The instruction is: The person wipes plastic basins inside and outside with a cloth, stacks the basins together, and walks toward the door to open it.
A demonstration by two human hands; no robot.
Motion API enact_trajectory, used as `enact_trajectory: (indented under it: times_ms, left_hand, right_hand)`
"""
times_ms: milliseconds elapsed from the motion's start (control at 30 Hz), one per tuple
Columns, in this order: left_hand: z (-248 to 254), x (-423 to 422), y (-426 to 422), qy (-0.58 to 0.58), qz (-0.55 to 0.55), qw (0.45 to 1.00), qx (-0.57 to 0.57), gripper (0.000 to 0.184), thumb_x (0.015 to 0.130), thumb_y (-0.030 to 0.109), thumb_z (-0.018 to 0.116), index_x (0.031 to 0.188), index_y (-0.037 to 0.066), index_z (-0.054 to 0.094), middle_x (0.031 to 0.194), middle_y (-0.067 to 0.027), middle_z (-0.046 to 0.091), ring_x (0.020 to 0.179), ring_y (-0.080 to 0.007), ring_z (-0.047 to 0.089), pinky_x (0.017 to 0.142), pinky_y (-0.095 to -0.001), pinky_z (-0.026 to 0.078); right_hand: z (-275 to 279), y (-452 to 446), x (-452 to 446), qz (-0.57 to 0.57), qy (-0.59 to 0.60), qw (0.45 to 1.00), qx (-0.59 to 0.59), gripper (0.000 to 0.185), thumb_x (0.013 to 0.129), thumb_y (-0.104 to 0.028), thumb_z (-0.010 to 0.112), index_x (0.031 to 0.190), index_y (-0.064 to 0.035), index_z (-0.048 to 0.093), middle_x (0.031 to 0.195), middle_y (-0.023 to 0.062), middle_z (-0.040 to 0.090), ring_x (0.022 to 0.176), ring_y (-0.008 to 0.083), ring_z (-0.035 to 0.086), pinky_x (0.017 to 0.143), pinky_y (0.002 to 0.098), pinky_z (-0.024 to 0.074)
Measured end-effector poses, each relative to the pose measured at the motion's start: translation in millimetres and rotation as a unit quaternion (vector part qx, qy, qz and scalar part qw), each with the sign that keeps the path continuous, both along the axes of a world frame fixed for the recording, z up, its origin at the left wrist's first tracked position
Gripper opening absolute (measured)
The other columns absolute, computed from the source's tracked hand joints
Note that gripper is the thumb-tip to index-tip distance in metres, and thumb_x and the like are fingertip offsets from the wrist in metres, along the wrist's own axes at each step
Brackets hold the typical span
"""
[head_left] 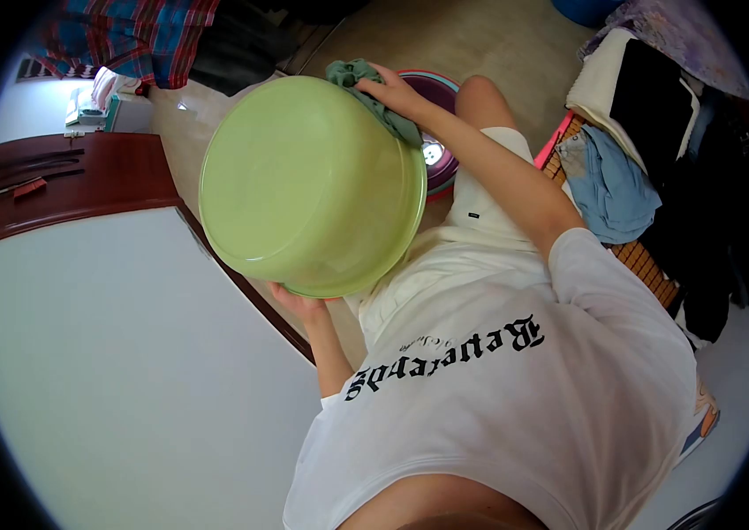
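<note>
A large light green plastic basin (pixel 304 177) is tilted in front of me, its underside turned up toward the left. My left hand (pixel 302 303) grips it at the lower rim, and the basin hides some of the fingers. On the opposite side, my right hand (pixel 389 91) holds a dark green cloth (pixel 397 119) against the basin's outer wall near the rim. Part of the cloth is bunched at my fingertips and the rest hangs down along the side.
Behind the green basin, a purple basin (pixel 441 165) sits on the floor (pixel 445 40). Folded jeans (pixel 613 190) and dark clothes lie on a woven mat (pixel 644 269) at right. A white panel with a dark wood edge (pixel 162 353) stands at left. A plaid cloth (pixel 127 40) hangs upper left.
</note>
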State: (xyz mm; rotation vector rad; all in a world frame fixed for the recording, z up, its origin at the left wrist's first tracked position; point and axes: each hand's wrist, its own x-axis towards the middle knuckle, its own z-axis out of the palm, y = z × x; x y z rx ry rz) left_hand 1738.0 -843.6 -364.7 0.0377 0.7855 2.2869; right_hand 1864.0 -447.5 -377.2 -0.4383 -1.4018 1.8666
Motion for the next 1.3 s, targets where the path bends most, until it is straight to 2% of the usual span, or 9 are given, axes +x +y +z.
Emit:
enact_trajectory:
  times_ms: [67,133,267,300,367,433,600,800,1300]
  left_hand:
    - [0.8,1.2,5.1,0.085,0.049,0.990,-0.103,0.050,0.106,0.031,0.047,0.145,-0.002,0.048,0.152,-0.0168,0.050,0.138,-0.0328,0.049,0.114,-0.0502,0.044]
    - [1.1,-4.1,6.0,-0.061,-0.005,0.996,0.071,0.050,0.107,0.032,0.046,0.146,0.001,0.049,0.153,-0.0152,0.050,0.139,-0.0323,0.047,0.116,-0.0496,0.042]
    - [27.9,5.2,35.8,-0.026,-0.023,0.993,0.109,0.049,0.108,0.033,0.045,0.147,0.004,0.050,0.155,-0.0134,0.049,0.142,-0.0319,0.045,0.119,-0.0497,0.037]
    - [32.6,6.7,46.6,0.103,0.013,0.994,-0.031,0.049,0.109,0.034,0.043,0.148,0.005,0.050,0.155,-0.0126,0.048,0.142,-0.0318,0.045,0.120,-0.0501,0.036]
    - [30.3,-0.4,59.9,0.223,0.046,0.959,-0.171,0.048,0.110,0.034,0.042,0.149,0.006,0.049,0.156,-0.0118,0.048,0.143,-0.0316,0.044,0.121,-0.0505,0.034]
    - [28.3,-19.5,68.4,-0.129,-0.033,0.983,0.130,0.050,0.110,0.035,0.040,0.150,0.005,0.048,0.157,-0.0130,0.047,0.144,-0.0316,0.044,0.121,-0.0518,0.033]
    - [56.0,4.5,110.7,0.014,-0.015,1.000,0.017,0.055,0.109,0.046,0.038,0.147,0.007,0.050,0.150,-0.0115,0.053,0.139,-0.0304,0.048,0.117,-0.0485,0.040]
    - [90.0,46.5,124.2,0.082,-0.012,0.997,0.000,0.071,0.104,0.068,0.036,0.148,0.013,0.047,0.150,-0.0072,0.050,0.137,-0.0268,0.049,0.114,-0.0436,0.044]
    - [79.1,87.2,103.6,0.097,-0.056,0.990,-0.089,0.055,0.108,0.038,0.052,0.151,0.005,0.043,0.146,-0.0114,0.056,0.129,-0.0282,0.059,0.108,-0.0462,0.051]
  right_hand:
    - [6.7,-6.8,2.1,-0.058,-0.040,0.998,0.003,0.042,0.092,-0.028,0.068,0.123,-0.0005,0.063,0.107,0.0091,0.072,0.097,0.0192,0.067,0.087,0.0336,0.0528]
    - [27.8,-24.7,13.1,-0.151,-0.109,0.982,0.019,0.054,0.087,-0.035,0.072,0.126,0.0008,0.061,0.110,0.0193,0.073,0.103,0.0323,0.070,0.091,0.0387,0.0531]
    - [51.0,-70.6,26.4,-0.205,-0.131,0.969,0.049,0.057,0.084,-0.030,0.073,0.128,0.0014,0.055,0.110,0.0269,0.070,0.109,0.0401,0.068,0.094,0.0460,0.0533]
    - [57.8,-87.3,30.2,-0.209,-0.142,0.965,0.072,0.057,0.083,-0.027,0.075,0.128,0.0006,0.055,0.118,0.0272,0.066,0.117,0.0423,0.064,0.098,0.0456,0.0510]
    - [73.0,-123.4,34.5,-0.222,-0.138,0.955,0.143,0.059,0.079,-0.021,0.078,0.129,-0.0028,0.056,0.128,0.0246,0.059,0.130,0.0421,0.054,0.107,0.0460,0.0468]
    - [85.4,-157.8,38.1,-0.225,-0.139,0.932,0.246,0.058,0.076,-0.019,0.081,0.127,-0.0045,0.058,0.132,0.0223,0.057,0.135,0.0401,0.049,0.111,0.0470,0.0436]
    - [89.9,-178.0,22.1,-0.069,-0.027,0.831,0.551,0.055,0.064,-0.014,0.086,0.115,-0.0109,0.067,0.135,0.0104,0.057,0.140,0.0348,0.046,0.116,0.0490,0.0409]
    - [128.1,-148.4,1.3,0.019,0.043,0.750,0.659,0.051,0.065,-0.020,0.087,0.113,-0.0159,0.068,0.127,0.0091,0.061,0.129,0.0331,0.054,0.109,0.0458,0.0456]
    - [194.3,8.3,-86.9,0.177,-0.189,0.797,0.546,0.052,0.081,-0.029,0.072,0.131,-0.0141,0.065,0.119,0.0167,0.071,0.112,0.0350,0.066,0.096,0.0427,0.0530]
